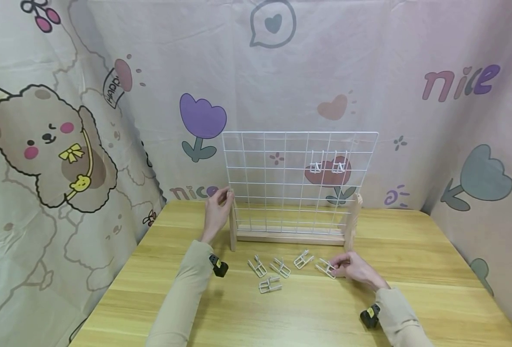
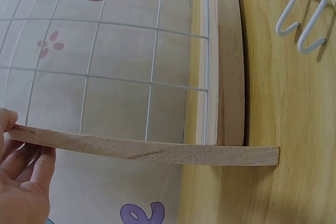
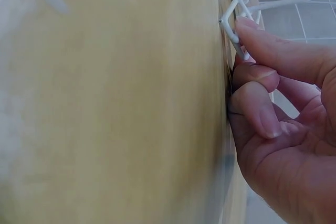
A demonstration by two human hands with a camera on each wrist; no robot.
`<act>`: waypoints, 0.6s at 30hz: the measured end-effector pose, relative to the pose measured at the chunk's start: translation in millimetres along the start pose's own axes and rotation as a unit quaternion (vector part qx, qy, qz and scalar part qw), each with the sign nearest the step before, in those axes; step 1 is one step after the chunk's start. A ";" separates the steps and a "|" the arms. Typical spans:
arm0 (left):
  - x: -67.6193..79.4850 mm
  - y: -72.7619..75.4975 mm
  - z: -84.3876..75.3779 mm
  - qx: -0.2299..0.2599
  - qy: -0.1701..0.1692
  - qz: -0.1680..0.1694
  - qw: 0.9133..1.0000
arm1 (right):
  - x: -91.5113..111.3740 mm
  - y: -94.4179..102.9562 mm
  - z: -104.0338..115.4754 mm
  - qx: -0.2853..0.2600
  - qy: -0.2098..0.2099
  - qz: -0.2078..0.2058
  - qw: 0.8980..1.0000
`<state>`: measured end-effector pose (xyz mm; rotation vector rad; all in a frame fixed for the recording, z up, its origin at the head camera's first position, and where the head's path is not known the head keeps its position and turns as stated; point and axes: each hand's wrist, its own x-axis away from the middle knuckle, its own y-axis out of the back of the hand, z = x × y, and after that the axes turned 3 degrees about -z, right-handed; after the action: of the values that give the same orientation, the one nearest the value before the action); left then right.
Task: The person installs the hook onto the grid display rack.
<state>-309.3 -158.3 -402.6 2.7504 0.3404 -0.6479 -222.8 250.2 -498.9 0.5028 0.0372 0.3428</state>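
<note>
A white wire grid [image 1: 285,176] stands upright in a wooden base [image 1: 290,237] with a post at each side. My left hand [image 1: 217,209] holds the top of the left wooden post [image 2: 152,151], thumb on one face and fingers on the other. At the table, my right hand [image 1: 355,267] pinches a white wire hook [image 3: 235,19] between thumb and forefinger, the other fingers curled. Two white hooks hang side by side on the grid's upper right, the left hook [image 1: 315,167] and the right hook [image 1: 338,167].
Several more white hooks [image 1: 281,268] lie scattered on the wood-grain table [image 1: 308,313] in front of the rack. A printed cloth [image 1: 151,72] hangs behind the table and along both sides. The right wooden post [image 1: 352,221] rises just behind my right hand.
</note>
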 end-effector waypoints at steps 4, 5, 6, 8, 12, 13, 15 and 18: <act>-0.1 -0.4 0.9 0.002 -0.002 0.001 1.000 | -0.4 -0.5 -1.1 -0.004 0.001 0.001 1.000; 0.1 -0.4 0.9 0.003 -0.002 0.000 1.000 | -0.5 -0.6 -1.3 -0.005 0.002 0.002 1.000; -0.1 -0.5 1.1 0.004 -0.003 0.000 1.000 | -0.5 -0.7 -1.4 -0.007 0.002 0.003 1.000; 0.3 -0.6 0.9 0.005 -0.002 0.000 1.000 | -0.4 -0.8 -1.5 -0.010 0.005 0.004 1.000; 0.4 -0.6 0.9 0.008 0.000 -0.001 1.000 | -0.5 -0.6 -2.0 -0.013 0.008 0.006 1.000; 0.5 -0.5 1.0 0.010 0.000 -0.001 1.000 | -0.7 -0.4 -2.4 -0.012 0.010 0.007 1.000; 0.4 -0.3 1.1 0.013 0.000 -0.002 1.000 | -1.1 0.2 -3.0 -0.013 0.010 0.010 1.000; 0.1 -0.1 0.8 0.016 -0.003 -0.003 1.000 | -1.9 1.5 -3.9 -0.013 0.007 0.019 1.000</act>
<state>-309.6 -158.5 -403.4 2.7781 0.3397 -0.6698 -225.5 252.6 -501.7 0.4748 0.0369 0.3828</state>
